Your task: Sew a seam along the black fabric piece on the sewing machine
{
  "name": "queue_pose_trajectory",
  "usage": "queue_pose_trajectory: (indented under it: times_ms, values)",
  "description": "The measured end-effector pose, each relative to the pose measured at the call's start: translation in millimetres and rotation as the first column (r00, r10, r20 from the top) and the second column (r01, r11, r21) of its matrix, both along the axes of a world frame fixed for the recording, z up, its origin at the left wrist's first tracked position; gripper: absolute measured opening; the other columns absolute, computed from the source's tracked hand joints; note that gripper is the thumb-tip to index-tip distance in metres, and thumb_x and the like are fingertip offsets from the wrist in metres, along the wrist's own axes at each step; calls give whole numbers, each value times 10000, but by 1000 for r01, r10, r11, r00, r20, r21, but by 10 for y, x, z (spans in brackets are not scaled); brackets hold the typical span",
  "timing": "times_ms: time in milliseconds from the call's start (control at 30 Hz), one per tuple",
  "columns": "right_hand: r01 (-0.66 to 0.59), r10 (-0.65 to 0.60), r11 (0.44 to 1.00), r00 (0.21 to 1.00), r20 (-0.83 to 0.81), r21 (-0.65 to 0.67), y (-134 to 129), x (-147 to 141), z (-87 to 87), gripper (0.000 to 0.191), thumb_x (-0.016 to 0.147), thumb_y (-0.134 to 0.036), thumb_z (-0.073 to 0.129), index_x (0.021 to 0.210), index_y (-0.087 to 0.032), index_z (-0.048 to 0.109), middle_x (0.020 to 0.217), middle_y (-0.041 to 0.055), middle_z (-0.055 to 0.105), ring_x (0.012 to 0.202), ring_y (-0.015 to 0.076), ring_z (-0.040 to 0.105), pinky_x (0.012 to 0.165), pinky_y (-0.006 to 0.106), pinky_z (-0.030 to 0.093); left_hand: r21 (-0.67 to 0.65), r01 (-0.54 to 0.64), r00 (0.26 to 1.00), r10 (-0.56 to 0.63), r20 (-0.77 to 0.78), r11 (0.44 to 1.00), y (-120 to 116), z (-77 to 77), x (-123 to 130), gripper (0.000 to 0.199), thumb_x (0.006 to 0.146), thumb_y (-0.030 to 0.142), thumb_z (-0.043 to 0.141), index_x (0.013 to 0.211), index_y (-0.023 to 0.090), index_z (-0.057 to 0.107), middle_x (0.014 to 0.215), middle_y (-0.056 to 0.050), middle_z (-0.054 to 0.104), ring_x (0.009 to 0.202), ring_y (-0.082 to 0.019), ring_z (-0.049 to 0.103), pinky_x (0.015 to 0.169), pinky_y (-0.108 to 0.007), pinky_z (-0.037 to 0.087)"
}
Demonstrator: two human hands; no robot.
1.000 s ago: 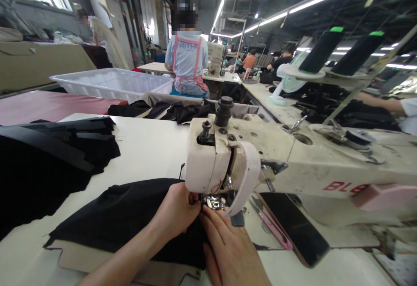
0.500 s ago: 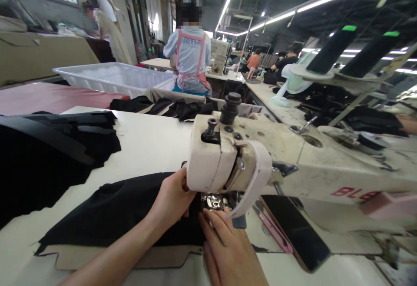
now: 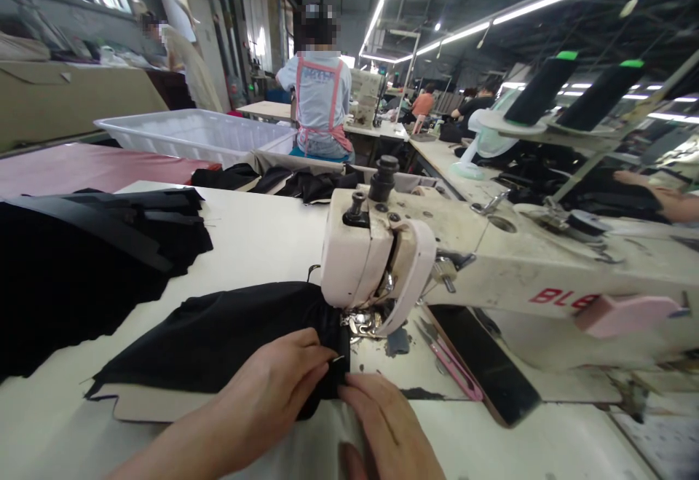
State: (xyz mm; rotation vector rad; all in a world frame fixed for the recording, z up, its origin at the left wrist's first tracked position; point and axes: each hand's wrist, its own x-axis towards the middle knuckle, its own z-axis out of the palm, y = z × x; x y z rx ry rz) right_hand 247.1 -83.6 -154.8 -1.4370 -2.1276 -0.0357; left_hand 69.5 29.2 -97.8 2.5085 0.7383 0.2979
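Observation:
Black fabric (image 3: 218,327) lies on the white table at the sewing machine (image 3: 354,254), its right edge running up to the metal presser foot (image 3: 363,322). Beneath its near side shows a beige piece (image 3: 158,402). My left hand (image 3: 273,382) rests on the cloth with thumb and fingers pinching it near the right edge; a small pale sliver shows at the fingertips. My right hand (image 3: 390,425) lies just right of that edge, fingers stretched out and fingertips touching the fabric, gripping nothing visible.
Right of the presser foot lie pink-handled thread snips (image 3: 451,363) and a dark phone (image 3: 486,367). A black fabric pile (image 3: 81,269) covers the table's left side. Beyond stand a white plastic bin (image 3: 196,134) and a person (image 3: 322,94) seated with back turned. Thread cones (image 3: 540,90) stand at right.
My left hand has come down from beside the machine head toward me, onto the fabric near its edge. My right hand has drawn back from the presser foot. The view has shifted slightly.

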Motion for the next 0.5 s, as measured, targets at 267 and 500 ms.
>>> queue_pose_trajectory:
  times_ms: [267,500]
  values:
    - [-52,35,986,993,110,158,75,-41,-5,411,814,-346,670,1179,-163,618,1046,45,727,959,255,647,894,386,567,329,223,963,-154,-223,918,-144,-194,25,381,847,91,573,1226,55,554,1089,-143,637,899,-256,576,778,-364,549]
    - [-128,130,991,987,94,-27,257,90,244,416,830,-96,477,1227,-162,584,1069,58,712,955,247,657,935,500,530,366,151,975,-78,-208,918,-69,-270,65,333,914,95,491,1244,83,524,1104,-118,607,894,-242,541,778,-390,538]
